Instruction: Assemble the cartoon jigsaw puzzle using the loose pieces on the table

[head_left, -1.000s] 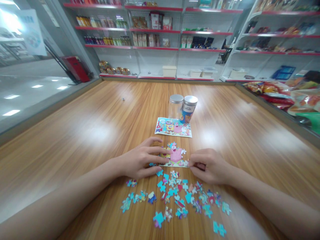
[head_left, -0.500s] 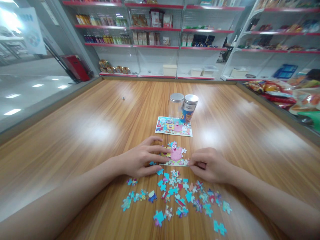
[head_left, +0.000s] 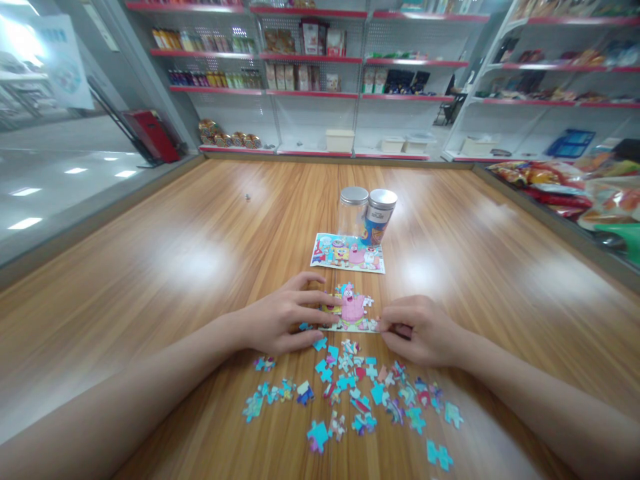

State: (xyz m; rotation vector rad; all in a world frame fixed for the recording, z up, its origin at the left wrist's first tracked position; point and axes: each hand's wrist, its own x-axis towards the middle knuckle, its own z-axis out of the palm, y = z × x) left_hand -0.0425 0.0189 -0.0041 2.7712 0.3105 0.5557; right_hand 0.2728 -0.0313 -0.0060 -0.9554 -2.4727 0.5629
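"Between the two hands on the wooden table, where's the puzzle, and how much shows?"

"The half-built puzzle lies flat there, its pink figure in plain sight. The left hand covers part of the yellow figure beside it, fingers spread wide, and partly hides a blue piece."

"And the right hand?"

"Curled, thumb and forefinger pinched narrow at the puzzle's lower right corner. I can't tell whether a piece is between them. Both forearms are cut off by the frame. Loose pieces lie scattered nearer us, some overlapping."

"Any writing?"

"Behind the puzzle is a cartoon sheet, and at its back edge a clear jar and a printed can. The can's label has dark print, too small to read. Lettering on the poster at far left is blurred."
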